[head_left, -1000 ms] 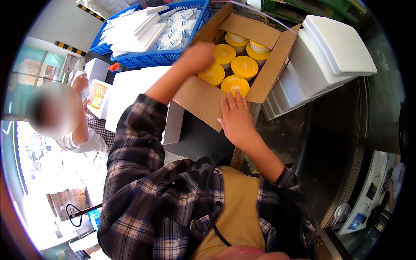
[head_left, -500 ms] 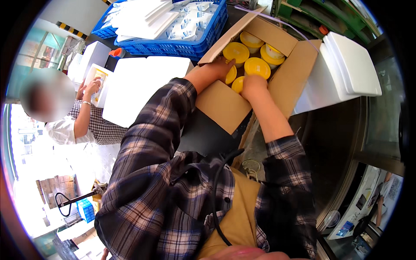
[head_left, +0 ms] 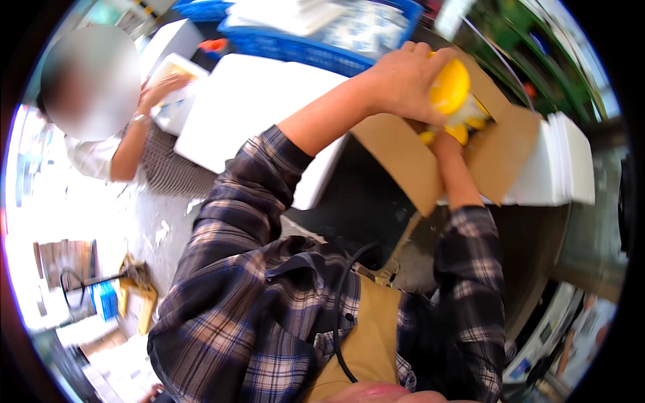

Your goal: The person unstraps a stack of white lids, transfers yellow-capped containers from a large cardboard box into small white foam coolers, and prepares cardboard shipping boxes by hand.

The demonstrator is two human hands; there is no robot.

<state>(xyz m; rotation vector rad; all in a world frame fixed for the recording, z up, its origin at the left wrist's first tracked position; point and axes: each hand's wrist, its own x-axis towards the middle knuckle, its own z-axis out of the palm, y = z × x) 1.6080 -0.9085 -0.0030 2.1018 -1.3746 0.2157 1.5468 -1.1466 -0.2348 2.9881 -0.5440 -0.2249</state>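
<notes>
My left hand (head_left: 408,79) is closed around a plastic tub with a yellow lid (head_left: 451,87), raised and tilted over an open cardboard box (head_left: 398,156). The tub's pale side shows below its lid. Down in the box, my right hand (head_left: 446,141) is beside other yellow-lidded tubs (head_left: 459,132). Its fingers are hidden and blurred, so its grip cannot be made out. The raised tub and my left hand cover most of the box's contents.
White foam lids or panels (head_left: 269,101) lie left of the box. Behind stands a blue crate (head_left: 302,48) with white packets. White foam boxes (head_left: 561,161) are at right. A co-worker (head_left: 121,148) handles a white box (head_left: 176,101) at left. The box's flaps stick outward.
My left hand has come up out of the box with a yellow-lidded tub. My right hand stays low in the box. The view has shifted, and the surroundings sit differently in the picture.
</notes>
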